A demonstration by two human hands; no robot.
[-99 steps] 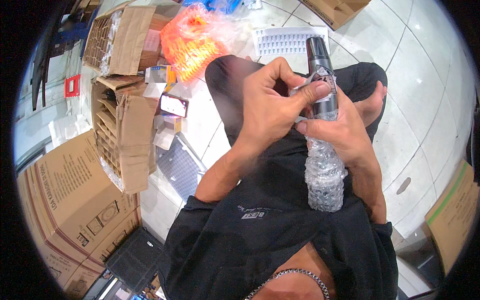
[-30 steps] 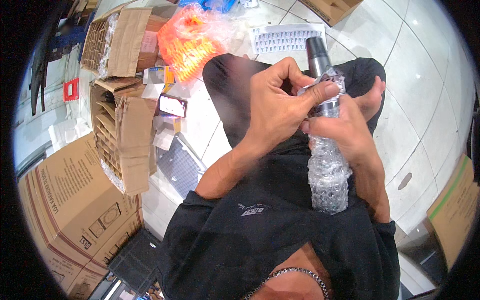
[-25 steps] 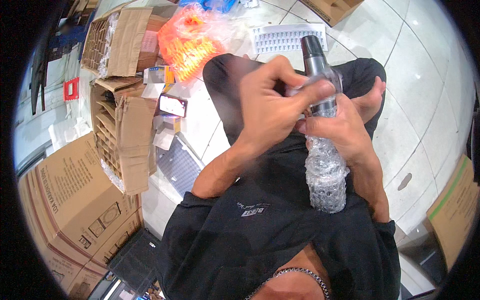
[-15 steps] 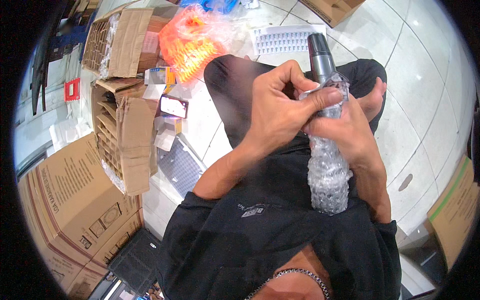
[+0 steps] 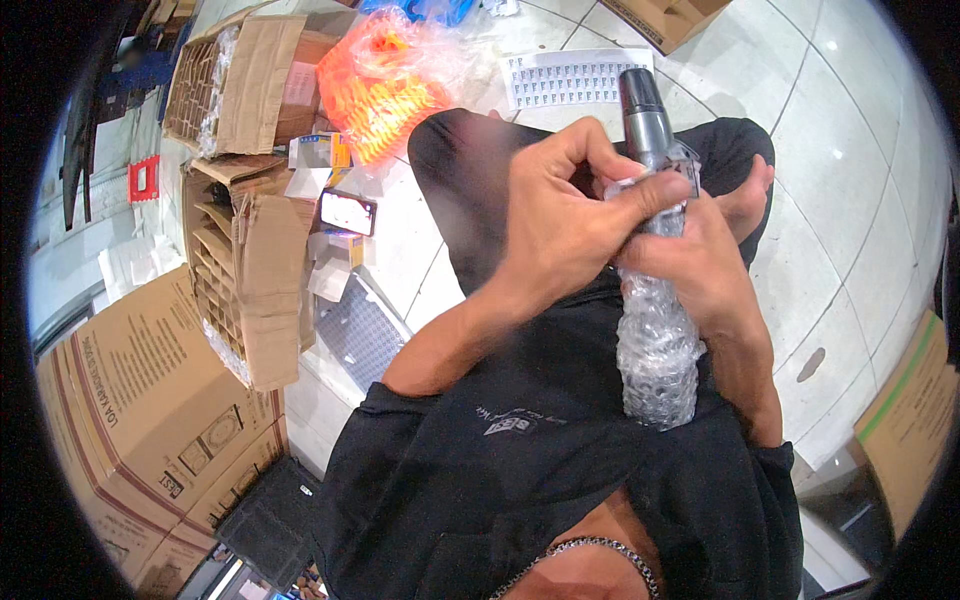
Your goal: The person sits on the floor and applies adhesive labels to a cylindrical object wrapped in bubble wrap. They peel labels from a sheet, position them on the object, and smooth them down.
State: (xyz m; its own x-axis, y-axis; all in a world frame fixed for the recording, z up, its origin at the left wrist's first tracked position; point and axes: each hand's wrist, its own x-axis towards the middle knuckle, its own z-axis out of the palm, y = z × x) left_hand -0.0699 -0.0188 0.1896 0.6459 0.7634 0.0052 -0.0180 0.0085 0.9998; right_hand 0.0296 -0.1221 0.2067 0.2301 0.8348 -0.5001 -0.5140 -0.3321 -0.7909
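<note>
My left hand (image 5: pixel 565 210) pinches a crinkled strip (image 5: pixel 687 163) with closed fingers; my right (image 5: pixel 705 255) wraps round the dark cylinder (image 5: pixel 645 118), one o'clock from my chest. Bubble wrap (image 5: pixel 658 355) covers its six-o'clock end; its twelve-o'clock end is bare, seemingly left undone.

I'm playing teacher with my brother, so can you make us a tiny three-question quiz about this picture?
1. What surrounds the lower part of the dark grey cylindrical tube?
A) brown paper
B) clear bubble wrap
C) blue cloth

2. True or false: the rectangular phone with the lit screen is on the person's left.

3. Which hand's thumb is nearer the tube's smooth black tip?

Key: 1. B, clear bubble wrap. 2. True. 3. The left hand.
</note>
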